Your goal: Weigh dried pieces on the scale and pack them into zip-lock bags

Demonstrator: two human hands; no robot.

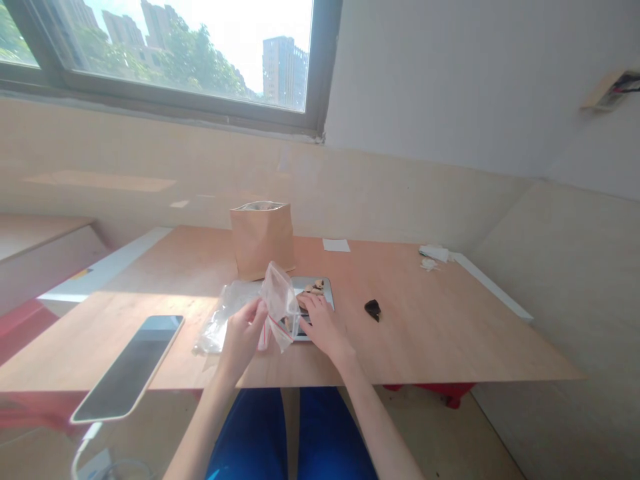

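Observation:
My left hand (245, 328) is closed on the edge of a clear zip-seal bag (280, 300) with a red line along its seal. The bag stands tilted with its mouth toward my right hand. My right hand (325, 325) reaches over a flat silver scale (327, 288), thumb apart from the fingers. Its fingertips touch pale tan, dried-looking pieces (315, 288) on the scale; their kind is unclear. Part of the scale is hidden by the bag and my hand. More clear plastic bags (220, 327) lie beside my left hand.
Behind the scale stands an open brown paper bag (263, 240) with a silvery lining. A dark piece (373, 309) lies to the right. At the left front, a phone (130, 367) is plugged into a white cable. White paper (336, 245) and scraps (433, 255) lie farther back.

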